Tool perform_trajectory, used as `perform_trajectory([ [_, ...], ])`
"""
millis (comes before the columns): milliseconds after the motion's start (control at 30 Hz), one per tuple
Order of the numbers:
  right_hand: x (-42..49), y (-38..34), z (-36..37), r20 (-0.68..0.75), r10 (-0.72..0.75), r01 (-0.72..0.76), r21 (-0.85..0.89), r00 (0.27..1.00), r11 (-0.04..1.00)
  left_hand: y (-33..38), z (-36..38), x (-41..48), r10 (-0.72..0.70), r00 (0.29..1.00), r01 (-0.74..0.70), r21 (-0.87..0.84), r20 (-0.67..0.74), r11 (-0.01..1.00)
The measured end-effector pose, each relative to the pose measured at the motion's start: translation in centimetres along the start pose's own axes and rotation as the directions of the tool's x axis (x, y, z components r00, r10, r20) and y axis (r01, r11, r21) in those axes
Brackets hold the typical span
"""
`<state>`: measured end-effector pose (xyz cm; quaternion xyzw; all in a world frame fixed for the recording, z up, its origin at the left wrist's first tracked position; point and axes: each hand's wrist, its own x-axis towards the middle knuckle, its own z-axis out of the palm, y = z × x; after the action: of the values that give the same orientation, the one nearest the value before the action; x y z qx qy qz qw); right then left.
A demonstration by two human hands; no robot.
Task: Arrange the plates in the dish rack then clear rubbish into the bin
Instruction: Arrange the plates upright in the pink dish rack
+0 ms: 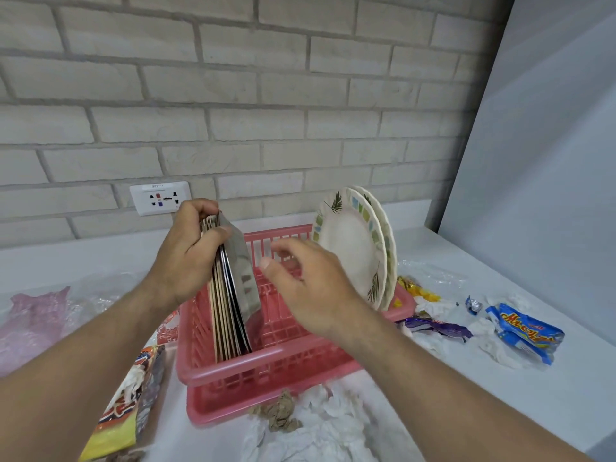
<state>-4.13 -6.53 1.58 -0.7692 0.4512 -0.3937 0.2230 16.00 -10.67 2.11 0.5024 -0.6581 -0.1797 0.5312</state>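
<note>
The left hand's [190, 251] fingers and thumb clamp the top edge of a stack of thin plates [233, 295], which stands on edge at the left end of a pink dish rack [233, 368]. The right hand [310, 288] hovers over the rack's middle, its fingers loosely curled and apart, holding nothing. Two white leaf-patterned plates [350, 248] stand upright at the rack's right end. Around the rack, on a white counter [500, 395], lie crumpled tissue [316, 425], a blue wrapper [523, 331] and a yellow packet [123, 405].
</note>
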Motion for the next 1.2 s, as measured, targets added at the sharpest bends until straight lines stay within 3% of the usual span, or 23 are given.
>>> perform_trajectory([
  [267, 0.3, -1.2, 3.4, 0.089, -0.036, 0.031, 0.054, 0.995, 0.998, -0.1, -1.0, -0.1, 0.043, 0.998, -0.043, 0.003, 0.036, 0.999],
  [500, 0.2, -1.9, 3.9, 0.055, -0.069, 0.073, -0.073, 0.996, 0.995, 0.4, -1.1, 0.3, 0.076, 0.994, -0.082, 0.077, 0.073, 0.994],
  [667, 0.5, -1.4, 3.8, 0.027, 0.008, -0.003, -0.175, 1.0, 0.985, 0.9, -1.6, 0.8, 0.063, 0.978, -0.093, 0.144, 0.197, 0.985],
  [767, 0.9, -2.1, 3.7, 0.055, 0.08, -0.062, -0.281, 0.995, 0.958, 0.6, -1.4, 0.6, 0.073, 0.985, -0.103, 0.194, 0.155, 0.976],
  [867, 2.2, -3.2, 1.7, 0.01, 0.047, -0.04, -0.377, 0.999, 0.925, 0.3, -1.1, 0.1, 0.06, 0.997, -0.069, 0.203, 0.051, 0.977],
  [1000, 4.9, -4.0, -4.1, -0.139, -0.032, -0.045, -0.521, 0.99, 0.852, 0.1, -1.1, 0.0, 0.081, 0.996, -0.089, 0.207, 0.046, 0.974],
  [1200, 5.7, -2.6, -9.6, -0.21, 0.07, -0.179, -0.558, 0.975, 0.81, 0.1, -0.9, 0.0, 0.079, 0.996, -0.085, 0.188, 0.037, 0.978],
])
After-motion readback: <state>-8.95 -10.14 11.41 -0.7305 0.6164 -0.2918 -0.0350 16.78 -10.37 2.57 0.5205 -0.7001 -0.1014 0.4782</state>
